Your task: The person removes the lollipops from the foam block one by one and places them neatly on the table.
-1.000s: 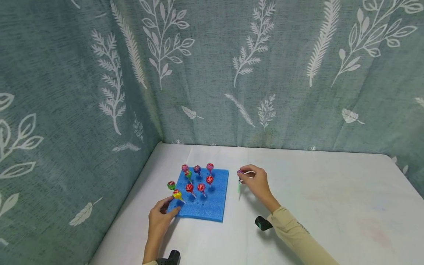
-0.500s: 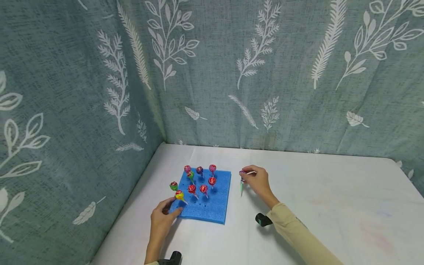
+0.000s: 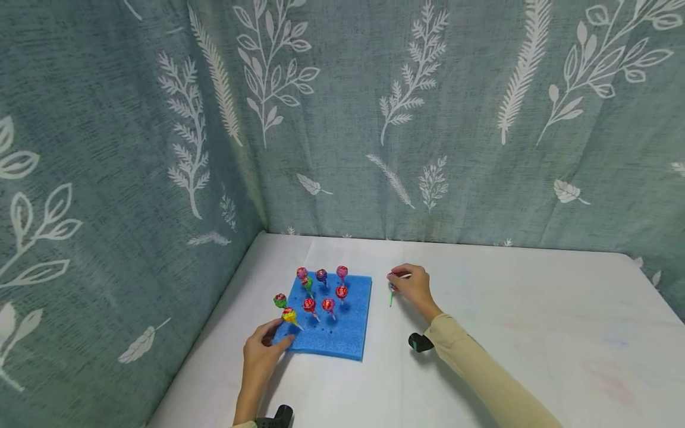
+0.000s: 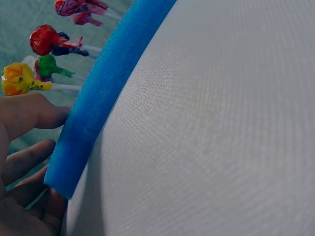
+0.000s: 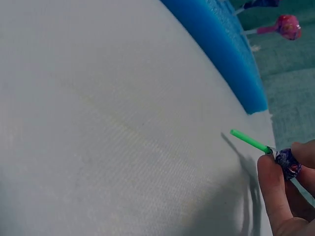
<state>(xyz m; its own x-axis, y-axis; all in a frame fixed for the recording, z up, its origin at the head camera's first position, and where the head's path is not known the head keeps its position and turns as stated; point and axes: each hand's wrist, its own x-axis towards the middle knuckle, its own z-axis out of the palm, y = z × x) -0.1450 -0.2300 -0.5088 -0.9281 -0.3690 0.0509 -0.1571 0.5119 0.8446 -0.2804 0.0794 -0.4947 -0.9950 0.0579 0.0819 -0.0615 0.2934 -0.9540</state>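
My left hand (image 3: 260,356) grips the near left corner of a blue foam board (image 3: 348,339), thumb on one face and fingers on the other, as the left wrist view shows. Several wrapped lollipops stand in the board, among them a yellow one (image 3: 289,315) near that hand and a red one (image 3: 341,292) on the right. Right of the board, my right hand (image 3: 415,288) pinches the wrapped head of a dark purple lollipop (image 5: 288,163). Its green stick (image 5: 248,140) points down in the head view. A short white stick (image 3: 407,275) shows at the same hand; its other end is hidden.
The board lies on a white-covered table (image 3: 535,333). Green curtains (image 3: 342,119) with white leaf patterns hang behind and on the left. Both wrists wear black cameras, one (image 3: 420,342) under the right sleeve.
My right hand has risen slightly with the purple lollipop, and less of the green stick shows. The left hand stays on the board's corner. The head view has shifted a little.
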